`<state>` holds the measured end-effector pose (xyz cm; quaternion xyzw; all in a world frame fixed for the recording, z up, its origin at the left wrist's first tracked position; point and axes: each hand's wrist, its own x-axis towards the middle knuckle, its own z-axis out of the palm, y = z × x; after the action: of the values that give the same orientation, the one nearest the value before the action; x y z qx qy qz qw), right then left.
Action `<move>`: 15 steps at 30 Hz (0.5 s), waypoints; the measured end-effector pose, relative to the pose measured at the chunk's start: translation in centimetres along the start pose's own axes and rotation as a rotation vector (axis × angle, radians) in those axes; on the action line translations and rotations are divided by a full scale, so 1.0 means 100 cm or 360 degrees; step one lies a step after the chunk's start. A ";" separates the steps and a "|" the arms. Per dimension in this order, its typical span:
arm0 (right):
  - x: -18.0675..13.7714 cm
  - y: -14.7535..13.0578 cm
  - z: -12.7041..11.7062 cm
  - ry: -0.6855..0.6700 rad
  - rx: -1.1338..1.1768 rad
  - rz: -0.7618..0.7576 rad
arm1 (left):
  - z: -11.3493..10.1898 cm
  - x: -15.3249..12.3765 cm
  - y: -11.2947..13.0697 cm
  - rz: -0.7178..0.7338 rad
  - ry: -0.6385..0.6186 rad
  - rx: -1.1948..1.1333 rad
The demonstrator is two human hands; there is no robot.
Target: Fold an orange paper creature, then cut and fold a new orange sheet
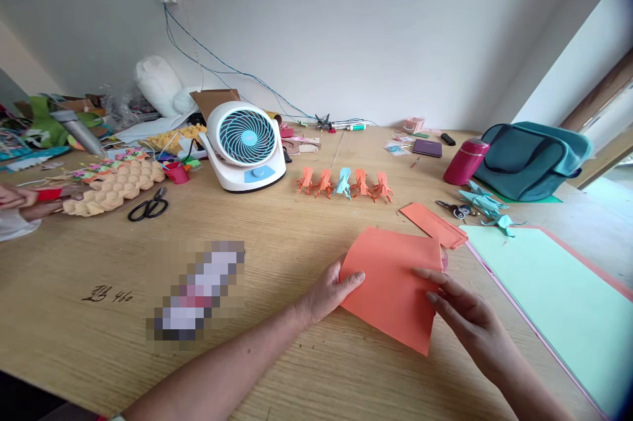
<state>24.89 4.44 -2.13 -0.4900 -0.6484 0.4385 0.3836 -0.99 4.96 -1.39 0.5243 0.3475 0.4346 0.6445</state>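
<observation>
The orange square sheet of paper is lying flat on the pale wooden table, turned corner-forward, directly under and between the fingers of both hands. The left hand is pinching its left edge, the thumb lying on top while the other fingers are curling underneath, out of sight. The right hand is resting open on it, its fingers lying stretched out and pressing down on the right corner. No crease is showing on the sheet, so the folding of this piece is, by my reading, only just starting and every fold on it is not yet made. Just beyond the right fingertips a small stack of orange paper pieces is waiting unfolded. Farther out from the fingertips a row of five folded paper figures, four orange and one light blue, is standing finished, which suggests several pieces are done. To the right of the right fingers large pale green sheets are lying, with teal folded paper figures at their far end. Well away to the left of the left fingers a white desk fan and black scissors are sitting, and another person's hand is showing at the table's edge.
</observation>
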 end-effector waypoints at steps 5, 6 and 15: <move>-0.004 -0.003 0.001 -0.0119 0.0044 -0.0093 | -0.004 0.005 -0.009 -0.0243 -0.0195 -0.0535; -0.004 -0.003 0.001 -0.0152 0.0046 -0.0090 | -0.006 0.006 -0.010 -0.0275 -0.0196 -0.0590; -0.001 -0.008 0.003 -0.0540 -0.0035 -0.0080 | -0.020 0.005 -0.007 -0.0486 -0.0089 -0.0663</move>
<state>24.35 4.19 -1.47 -0.3966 -0.7207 0.4981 0.2741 -2.47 6.08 -2.46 0.3336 0.3076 0.3797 0.8062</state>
